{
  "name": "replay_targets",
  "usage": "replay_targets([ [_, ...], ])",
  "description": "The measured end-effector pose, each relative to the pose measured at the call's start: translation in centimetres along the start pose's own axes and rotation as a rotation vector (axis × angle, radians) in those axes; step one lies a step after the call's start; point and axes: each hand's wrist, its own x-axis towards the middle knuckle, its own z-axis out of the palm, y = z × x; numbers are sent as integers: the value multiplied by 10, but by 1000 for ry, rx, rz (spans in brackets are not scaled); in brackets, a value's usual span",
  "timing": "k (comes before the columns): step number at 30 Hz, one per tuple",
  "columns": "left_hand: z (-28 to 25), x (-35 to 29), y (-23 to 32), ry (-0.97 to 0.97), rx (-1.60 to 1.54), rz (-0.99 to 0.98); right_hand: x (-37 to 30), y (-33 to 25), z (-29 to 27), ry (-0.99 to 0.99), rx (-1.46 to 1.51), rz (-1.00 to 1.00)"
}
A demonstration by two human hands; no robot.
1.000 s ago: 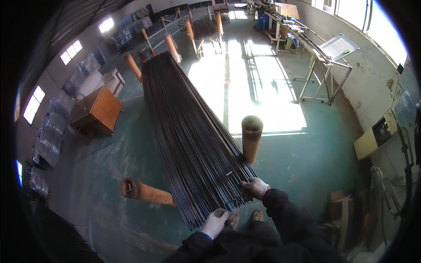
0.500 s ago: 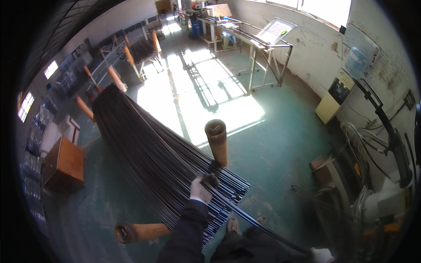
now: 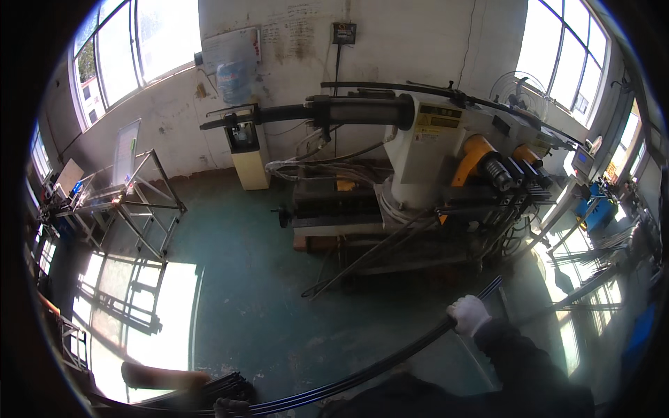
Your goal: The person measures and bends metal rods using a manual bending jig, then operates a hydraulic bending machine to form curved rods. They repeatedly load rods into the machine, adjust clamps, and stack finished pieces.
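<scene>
Several long dark rods (image 3: 390, 364) run as a thin bunch from the lower left up to the right; the picture bends them into a curve. My right hand (image 3: 469, 315), in a pale glove, is closed around them a little short of their upper right ends. At the lower edge my left hand (image 3: 231, 407), gloved with a dark palm, is closed on the same rods, partly cut off by the frame. Just beyond it lie the ends of a larger pile of dark rods (image 3: 226, 387), beside a brown cylindrical post (image 3: 164, 377).
Ahead stands a large pale machine (image 3: 428, 150) with yellow parts and a long dark arm. A water dispenser (image 3: 247, 160) is against the wall. A metal-framed table (image 3: 143, 202) stands left, and more rods (image 3: 592, 254) lie at the far right.
My view has swung right, from the large pile toward the machine. My right hand, earlier at the lower edge, is now raised into view on the rods. The rods now extend away from the pile.
</scene>
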Motion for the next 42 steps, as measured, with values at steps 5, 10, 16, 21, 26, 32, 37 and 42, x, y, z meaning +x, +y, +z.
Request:
replay_targets([
  [5, 95, -20, 10, -356, -203, -13, -94, 220, 26, 196, -209, 539],
  [10, 260, 13, -180, -828, -295, -485, -299, 386, 169, 971, 1253, 1052],
  [16, 388, -105, -236, -679, 136, -143, -23, 159, -17, 963, 2722, 689],
  [21, 423, -29, -257, -963, 185, 0, -19, 248, -48, 975, 2625, 658],
  [26, 465, 28, -274, -855, 104, 6, 9, 323, -27, 1162, 2459, 949],
  [32, 504, 128, -277, -615, 687, 854, 7, 425, 8, 1187, 1675, 941],
  [37, 512, 141, -330, -838, 1065, 598, 31, 506, 13, 1443, 1878, 1115],
  [42, 537, 103, -394, -498, 313, -333, 70, 558, 6, 1686, 2006, 860],
])
